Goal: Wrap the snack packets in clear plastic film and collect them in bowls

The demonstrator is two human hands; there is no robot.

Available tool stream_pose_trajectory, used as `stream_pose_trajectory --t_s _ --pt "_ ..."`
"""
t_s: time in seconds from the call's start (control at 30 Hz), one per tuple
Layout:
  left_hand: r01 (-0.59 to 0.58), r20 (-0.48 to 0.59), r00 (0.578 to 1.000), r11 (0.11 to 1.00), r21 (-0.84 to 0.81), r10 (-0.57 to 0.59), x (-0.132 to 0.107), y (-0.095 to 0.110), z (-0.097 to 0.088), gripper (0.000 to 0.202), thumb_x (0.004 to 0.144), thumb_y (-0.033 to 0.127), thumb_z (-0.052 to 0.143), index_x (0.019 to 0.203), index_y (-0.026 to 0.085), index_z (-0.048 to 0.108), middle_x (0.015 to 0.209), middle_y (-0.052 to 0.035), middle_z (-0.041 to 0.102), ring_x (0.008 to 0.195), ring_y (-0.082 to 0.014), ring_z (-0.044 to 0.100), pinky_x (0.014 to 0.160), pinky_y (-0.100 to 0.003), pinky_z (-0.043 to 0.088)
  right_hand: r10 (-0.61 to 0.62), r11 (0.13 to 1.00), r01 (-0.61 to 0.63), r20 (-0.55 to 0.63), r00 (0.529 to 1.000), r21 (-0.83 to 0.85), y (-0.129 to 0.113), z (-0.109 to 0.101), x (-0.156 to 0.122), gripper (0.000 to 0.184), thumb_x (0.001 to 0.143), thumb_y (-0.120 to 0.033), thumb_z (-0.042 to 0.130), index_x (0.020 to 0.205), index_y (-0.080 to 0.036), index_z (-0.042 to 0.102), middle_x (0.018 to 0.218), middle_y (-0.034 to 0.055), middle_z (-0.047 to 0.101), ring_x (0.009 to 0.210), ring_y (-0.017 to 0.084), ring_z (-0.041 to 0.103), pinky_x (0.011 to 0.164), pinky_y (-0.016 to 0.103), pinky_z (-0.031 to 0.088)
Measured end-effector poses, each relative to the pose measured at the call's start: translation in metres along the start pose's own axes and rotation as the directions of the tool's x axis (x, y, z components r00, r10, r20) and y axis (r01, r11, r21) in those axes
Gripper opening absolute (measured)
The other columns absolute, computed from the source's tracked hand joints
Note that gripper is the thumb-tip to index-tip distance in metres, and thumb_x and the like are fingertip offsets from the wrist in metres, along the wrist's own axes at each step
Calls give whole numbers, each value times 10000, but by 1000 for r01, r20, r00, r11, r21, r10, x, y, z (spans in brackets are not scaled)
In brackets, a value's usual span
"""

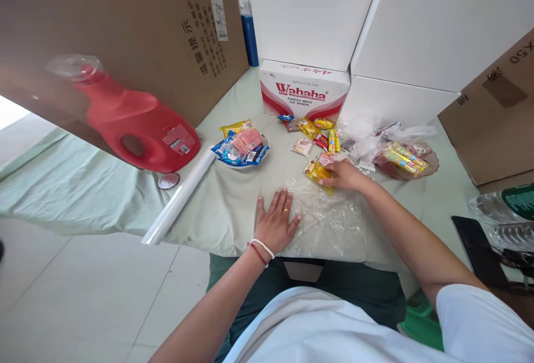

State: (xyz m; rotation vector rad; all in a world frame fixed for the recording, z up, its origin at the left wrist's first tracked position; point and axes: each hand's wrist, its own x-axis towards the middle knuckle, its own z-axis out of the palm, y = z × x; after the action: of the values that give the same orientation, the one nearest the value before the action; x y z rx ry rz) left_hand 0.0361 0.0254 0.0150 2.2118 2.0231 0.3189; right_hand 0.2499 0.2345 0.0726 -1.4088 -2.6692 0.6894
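My left hand (275, 219) lies flat on the green tablecloth with its fingers spread, holding nothing. Beside it spreads a crinkled clear plastic bag (334, 221). My right hand (345, 176) is closed on a yellow snack packet (319, 172), its thumb and fingers at the packet's right side. Just behind that hand is a pink packet (325, 159). Farther back lie several small wrapped snacks, among them a yellow packet (308, 128), a cream packet (302, 146) and a red packet (321, 141).
A plate (267, 141) heaped with blue, pink and yellow packets stands left. Right is a bowl (431, 169) of snacks and plastic bags. A Wahaba-style printed carton (304, 96) stands behind. A white roll (179, 199), red jug (142, 123) and black phone-like object (478, 251) lie outward.
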Motion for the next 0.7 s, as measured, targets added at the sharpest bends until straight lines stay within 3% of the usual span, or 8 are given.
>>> stream_pose_trajectory --t_s 0.1,0.2,0.27,0.33,0.4,0.5,0.63,0.7 --pt "18 2 1000 1000 8 -18 2 1 2 677 1056 517 291 1621 148 346 1688 -173 298 1574 -327 314 1257 -714 98 37 999 -37 -29 999 -24 3 4 -12 335 791 -503 788 906 -194 734 846 75 713 855 246 590 805 313 395" --pt "51 -2 999 999 18 -51 3 2 4 716 1040 532 328 1632 131 315 1698 -192 268 1578 -337 302 1262 -699 93 116 993 -113 -175 978 26 14 -8 -28 336 882 -450 672 1048 -165 735 946 92 721 870 250 585 813 334 408" --pt "62 1 998 998 22 -62 4 3 5 731 1033 540 335 1635 127 305 1703 -199 251 1584 -339 286 1265 -691 87 95 994 -75 -305 948 76 18 -21 -43 407 901 -461 644 1174 -167 715 1064 105 714 944 267 591 867 360 422" --pt "58 2 998 998 23 -58 4 3 6 729 1033 541 332 1635 132 308 1705 -198 249 1588 -337 276 1266 -689 84 -12 996 41 -367 930 73 13 -31 -58 464 901 -465 658 1279 -198 686 1140 106 696 1025 284 584 952 401 414" --pt "49 -5 999 999 20 -49 3 3 6 725 1032 537 335 1633 132 315 1699 -202 262 1586 -339 283 1263 -692 88 -153 985 172 -317 936 33 -3 -29 -71 479 898 -434 685 1329 -225 672 1164 103 684 1082 294 569 1021 438 387" --pt "36 -30 999 999 10 -36 3 2 6 726 1029 524 341 1627 113 321 1684 -225 291 1572 -354 312 1251 -707 102 -259 966 258 -149 954 -27 -39 -1 -81 445 888 -353 723 1311 -217 692 1191 115 668 1140 305 539 1061 459 372" --pt "27 -48 998 999 -20 -28 5 -1 8 726 1024 519 326 1620 104 335 1670 -237 317 1550 -373 351 1231 -739 109 -162 985 165 62 985 -48 -58 33 -70 485 866 -350 785 1322 -215 689 1225 137 660 1176 325 535 1001 439 444" --pt "18 -55 998 999 -36 -20 5 -2 9 726 1022 520 324 1618 106 340 1666 -234 327 1548 -372 357 1231 -741 103 -132 991 132 -32 991 -13 -40 22 -63 455 920 -396 737 1333 -216 676 1275 132 657 1196 306 557 1021 426 455"
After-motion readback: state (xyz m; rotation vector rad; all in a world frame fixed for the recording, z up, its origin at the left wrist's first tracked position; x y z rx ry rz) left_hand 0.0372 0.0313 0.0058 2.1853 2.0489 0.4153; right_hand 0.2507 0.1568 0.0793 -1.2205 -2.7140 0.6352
